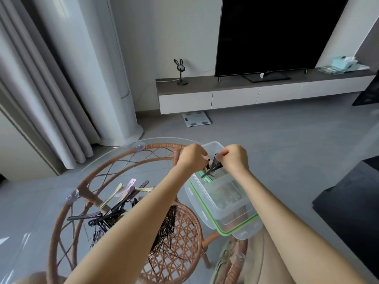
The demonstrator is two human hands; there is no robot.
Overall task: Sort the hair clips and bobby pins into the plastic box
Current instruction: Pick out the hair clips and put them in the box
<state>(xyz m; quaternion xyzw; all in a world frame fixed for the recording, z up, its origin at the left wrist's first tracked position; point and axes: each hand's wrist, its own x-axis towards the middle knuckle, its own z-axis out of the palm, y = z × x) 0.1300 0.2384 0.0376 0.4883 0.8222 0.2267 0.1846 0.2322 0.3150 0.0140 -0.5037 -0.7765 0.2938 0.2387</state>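
Your left forearm (131,228) stretches right over the bobby pins (164,232) heaped on the near part of the glass tabletop (39,218). If you draw it back low, you could sweep pins off the edge. The loose hair clips (123,196) lie just left of that arm.

Further out, your left hand (192,158) and right hand (235,158) both have their fingers curled, pinching one tangle of black clips (213,168) over the far end of the plastic box (225,208). If they are snagged together, a sharp tug may fling one past the far rim to the floor, so ease them apart low inside the walls.

That box looks light and sits towards the table's right side. A knock from your wrist could shove it off. I cannot tell how it is divided inside, so a mixed drop is possible.
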